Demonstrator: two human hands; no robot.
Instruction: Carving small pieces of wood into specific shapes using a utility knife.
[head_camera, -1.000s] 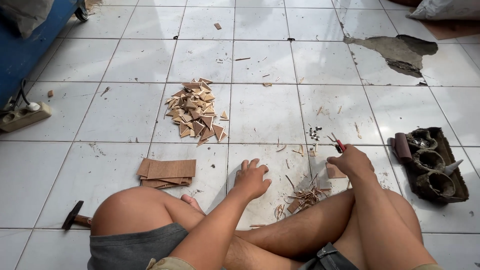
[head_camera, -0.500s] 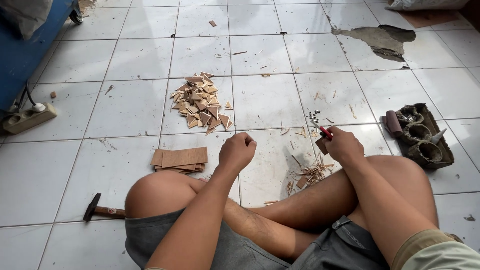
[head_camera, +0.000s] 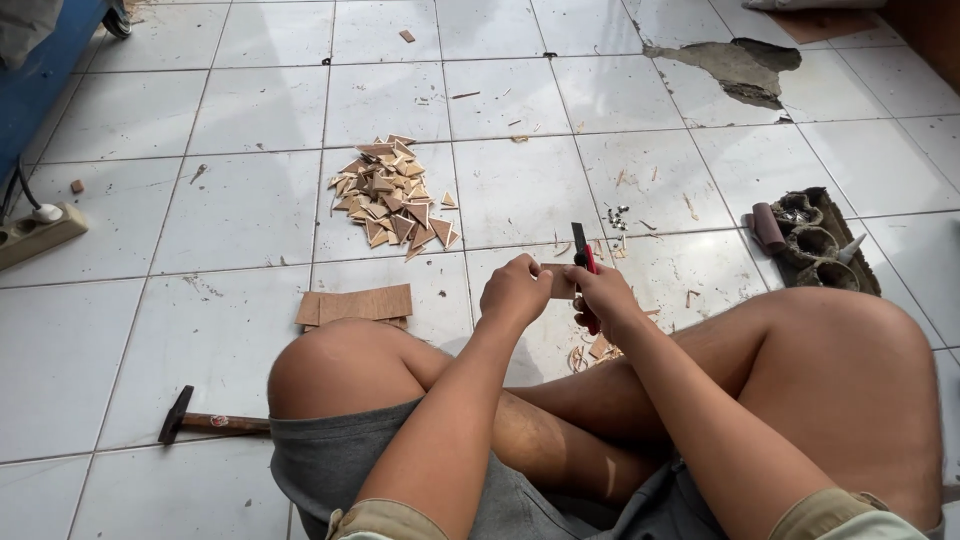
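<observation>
A person sits cross-legged on a white tiled floor (head_camera: 240, 210), both hands raised together just above the knees. The left hand (head_camera: 514, 290) is curled shut, pinching a small thin wood piece (head_camera: 562, 283), while the right hand (head_camera: 603, 297) is closed around a red-handled cutter (head_camera: 582, 256) set against that piece. Beyond lie a pile of triangular wood offcuts (head_camera: 392, 192), flat wood strips (head_camera: 356, 305) and a hammer (head_camera: 205, 421).
</observation>
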